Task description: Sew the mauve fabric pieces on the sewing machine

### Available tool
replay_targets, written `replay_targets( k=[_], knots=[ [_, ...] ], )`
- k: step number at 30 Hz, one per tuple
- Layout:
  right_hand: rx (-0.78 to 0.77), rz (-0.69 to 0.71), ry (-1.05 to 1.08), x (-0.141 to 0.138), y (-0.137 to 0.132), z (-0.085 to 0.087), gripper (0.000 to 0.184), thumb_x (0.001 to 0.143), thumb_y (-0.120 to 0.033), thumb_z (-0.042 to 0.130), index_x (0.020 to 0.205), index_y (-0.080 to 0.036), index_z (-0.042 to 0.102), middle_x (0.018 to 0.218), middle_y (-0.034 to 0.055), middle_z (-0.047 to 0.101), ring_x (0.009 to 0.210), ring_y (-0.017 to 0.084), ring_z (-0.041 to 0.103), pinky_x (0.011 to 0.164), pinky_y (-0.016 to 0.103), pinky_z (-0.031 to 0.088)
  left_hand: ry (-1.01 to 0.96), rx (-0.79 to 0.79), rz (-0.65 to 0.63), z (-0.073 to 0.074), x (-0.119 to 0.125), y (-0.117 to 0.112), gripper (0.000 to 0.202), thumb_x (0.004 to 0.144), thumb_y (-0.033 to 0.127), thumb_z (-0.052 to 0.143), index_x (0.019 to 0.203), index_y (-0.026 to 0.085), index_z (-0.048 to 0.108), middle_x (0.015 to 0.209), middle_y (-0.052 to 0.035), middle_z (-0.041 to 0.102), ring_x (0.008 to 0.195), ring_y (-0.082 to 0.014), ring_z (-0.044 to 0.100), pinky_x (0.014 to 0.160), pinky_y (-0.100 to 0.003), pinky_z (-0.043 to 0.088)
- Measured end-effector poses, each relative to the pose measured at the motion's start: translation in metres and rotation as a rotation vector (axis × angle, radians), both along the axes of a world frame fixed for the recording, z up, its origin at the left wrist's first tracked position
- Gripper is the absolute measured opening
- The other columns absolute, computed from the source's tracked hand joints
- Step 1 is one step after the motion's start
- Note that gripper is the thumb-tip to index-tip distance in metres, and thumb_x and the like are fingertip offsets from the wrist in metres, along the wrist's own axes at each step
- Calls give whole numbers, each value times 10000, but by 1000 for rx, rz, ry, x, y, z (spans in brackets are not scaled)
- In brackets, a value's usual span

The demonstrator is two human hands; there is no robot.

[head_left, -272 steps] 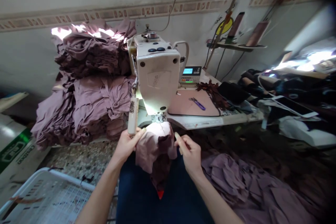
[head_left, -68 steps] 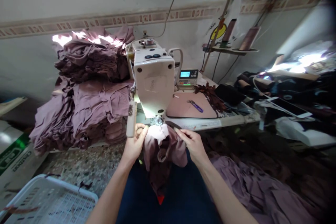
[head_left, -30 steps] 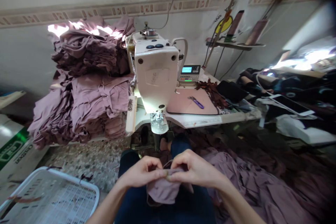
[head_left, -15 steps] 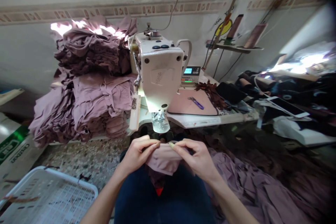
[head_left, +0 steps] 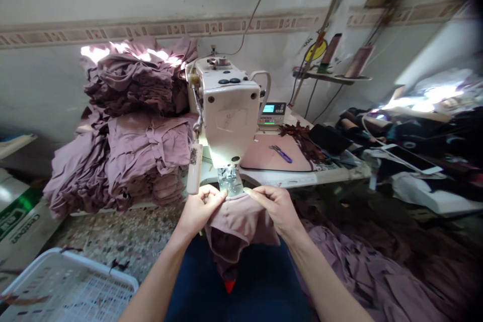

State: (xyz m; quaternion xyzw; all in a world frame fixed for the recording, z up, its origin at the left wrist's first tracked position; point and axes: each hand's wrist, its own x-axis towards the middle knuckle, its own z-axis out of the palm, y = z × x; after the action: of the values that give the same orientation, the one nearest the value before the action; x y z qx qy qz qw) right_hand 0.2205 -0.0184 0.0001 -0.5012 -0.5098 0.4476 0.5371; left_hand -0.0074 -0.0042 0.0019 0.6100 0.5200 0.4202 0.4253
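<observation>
Left hand [head_left: 199,207] and right hand [head_left: 274,205] grip mauve fabric [head_left: 241,221] at the sewing machine [head_left: 226,115].

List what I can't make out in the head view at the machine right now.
Head view only.
Needle: lost in lamp glare under the sewing machine.
Fabric's held corners: covered by the left hand and right hand, both in a closed grip on the mauve fabric.
Control panel digits: too small.
White basket: cut by the bottom-left edge.

Can't see fabric [head_left: 237,221] edge under left hand [head_left: 199,209], right hand [head_left: 273,206]. Can't read panel display [head_left: 268,108]. Only see part of basket [head_left: 75,287].
</observation>
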Motion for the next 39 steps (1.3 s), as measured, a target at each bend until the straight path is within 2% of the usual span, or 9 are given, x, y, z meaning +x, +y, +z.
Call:
replay_targets(
  k=[5,11,14,20,30,32,35,37,39],
  knots=[
    [-24,-20,33,2,6,-1,310,764,-469,852,704,-166,841,676,44,741,653,191,600,665,313,473,-172,-32,14,3,6,5,442,838,540,846,828,182,586,647,72,443,578,-96,401,549,-209,299],
    [-9,-11,-10,7,4,-1,315,792,-464,840,693,-166,821,632,22,689,621,172,552,620,299,411,-248,-112,-40,5,4,3,462,859,552,841,917,199,548,660,86,404,561,-88,355,528,-202,243],
    [-10,-22,18,6,5,-3,329,796,-474,843,676,-169,813,624,16,671,620,168,540,626,300,412,-231,-72,12,2,5,5,446,868,540,835,938,201,553,638,96,370,548,-87,320,519,-206,211],
    [26,-90,62,2,22,-9,328,775,-488,863,685,-175,823,643,22,689,669,193,575,655,309,428,-204,49,66,-2,11,22,403,872,496,844,927,197,579,613,114,302,519,-84,286,521,-207,196],
    [80,-128,27,3,37,-11,296,788,-479,844,740,-186,844,725,36,756,723,217,634,719,325,475,-332,15,34,-2,21,43,468,855,539,850,888,221,508,560,122,355,485,-82,287,499,-193,223],
    [88,-140,-12,6,31,-16,316,798,-492,850,726,-185,829,701,30,723,697,204,607,682,314,457,-282,46,64,-4,20,39,427,915,557,778,875,220,520,578,99,396,493,-96,341,507,-206,262],
    [54,-99,-52,18,12,-32,407,813,-553,850,674,-177,781,614,7,621,603,163,519,594,291,405,-24,222,153,-5,7,25,340,1017,512,641,889,197,627,720,4,603,649,-157,567,625,-247,429],
    [-36,18,-49,31,-5,-48,488,827,-620,838,660,-170,752,572,-11,549,543,135,455,536,274,358,212,363,236,0,-12,14,290,1045,449,607,966,192,714,889,-55,729,827,-206,682,775,-284,499],
    [-169,167,2,45,-22,-63,559,847,-687,811,666,-166,725,589,-16,520,526,121,430,496,259,328,429,462,380,10,-36,8,276,1048,425,606,1055,194,758,972,-81,783,885,-234,725,840,-306,508]
  ],
)
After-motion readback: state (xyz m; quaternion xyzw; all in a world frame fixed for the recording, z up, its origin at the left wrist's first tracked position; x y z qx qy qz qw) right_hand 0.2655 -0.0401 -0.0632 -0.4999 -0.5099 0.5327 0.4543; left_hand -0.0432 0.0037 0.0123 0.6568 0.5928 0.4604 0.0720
